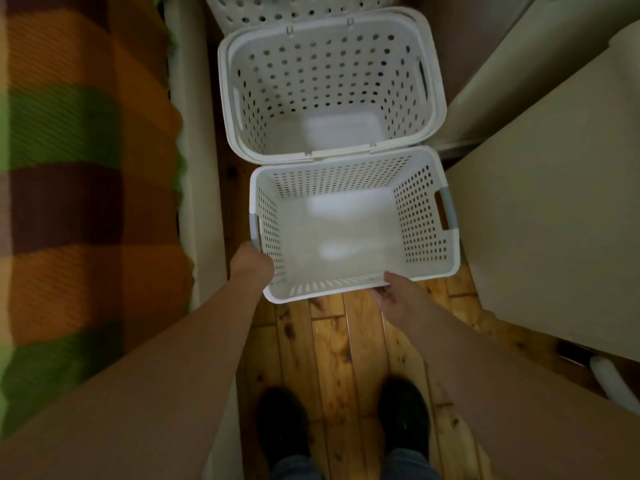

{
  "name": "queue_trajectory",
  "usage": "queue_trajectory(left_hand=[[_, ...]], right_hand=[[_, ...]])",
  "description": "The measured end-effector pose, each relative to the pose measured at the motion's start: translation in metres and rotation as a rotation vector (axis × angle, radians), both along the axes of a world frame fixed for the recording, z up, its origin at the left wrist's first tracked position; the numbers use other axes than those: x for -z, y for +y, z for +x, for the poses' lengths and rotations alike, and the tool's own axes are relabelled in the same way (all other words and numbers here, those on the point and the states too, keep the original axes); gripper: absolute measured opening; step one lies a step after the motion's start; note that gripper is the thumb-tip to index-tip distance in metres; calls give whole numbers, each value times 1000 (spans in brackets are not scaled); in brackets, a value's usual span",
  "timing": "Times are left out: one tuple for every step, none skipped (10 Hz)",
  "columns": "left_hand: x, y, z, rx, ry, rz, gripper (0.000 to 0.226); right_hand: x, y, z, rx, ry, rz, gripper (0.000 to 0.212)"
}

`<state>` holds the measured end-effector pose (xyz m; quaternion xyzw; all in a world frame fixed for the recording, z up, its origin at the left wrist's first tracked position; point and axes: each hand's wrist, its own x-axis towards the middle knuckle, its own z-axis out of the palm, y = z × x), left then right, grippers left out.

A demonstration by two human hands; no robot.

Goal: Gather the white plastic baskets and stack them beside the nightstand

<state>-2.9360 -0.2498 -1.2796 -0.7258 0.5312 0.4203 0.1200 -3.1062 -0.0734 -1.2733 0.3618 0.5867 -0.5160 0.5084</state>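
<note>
A white perforated basket with grey handles (349, 233) is held in front of me, above the wooden floor. My left hand (251, 263) grips its left near corner just below the grey handle. My right hand (398, 289) holds its near rim from underneath. Just beyond it stands a taller white basket with round holes (329, 84), empty inside. Behind that one, part of a third white perforated basket (298, 10) shows at the top edge.
A bed with an orange, green and brown checked blanket (79, 188) runs along the left. Pale furniture (554, 188) fills the right side. The wooden floor (332, 348) forms a narrow aisle between them, where my dark shoes stand.
</note>
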Motion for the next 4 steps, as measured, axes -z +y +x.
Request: queue_trajectory(left_hand=[[1, -7, -6, -75, -1, 91, 34], [-10, -9, -6, -142, 70, 237, 28], [-18, -8, -8, -119, 93, 235, 23], [-31, -4, -11, -122, 101, 195, 34]], right_hand=[[-2, -2, 3, -18, -27, 32, 43], [-9, -2, 2, 78, -91, 66, 38], [-20, -7, 3, 102, -104, 46, 43], [-38, -10, 6, 28, -68, 98, 51]])
